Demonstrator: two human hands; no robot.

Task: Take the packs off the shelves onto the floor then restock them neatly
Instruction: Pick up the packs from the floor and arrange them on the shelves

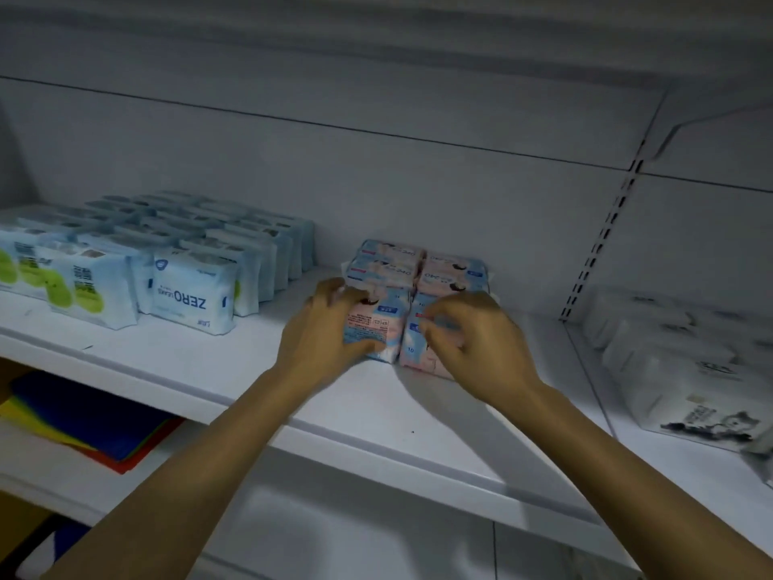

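Centre frame, white shelf (234,370): my left hand (330,328) grips the left front pink pack (373,324). My right hand (474,339) curls onto the right front pink pack (412,351).

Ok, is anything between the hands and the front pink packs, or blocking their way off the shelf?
Nothing visible. The left hand grips the front left pack, the right hand the front right pack, and the shelf before them is bare. The ZERO packs stand apart, leftward.

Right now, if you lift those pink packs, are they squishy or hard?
Probably squishy: the pink packs look puffy with rounded edges where the left hand and right hand grip them. Likely light, being small soft wraps. The plastic wrapper may be slippery.
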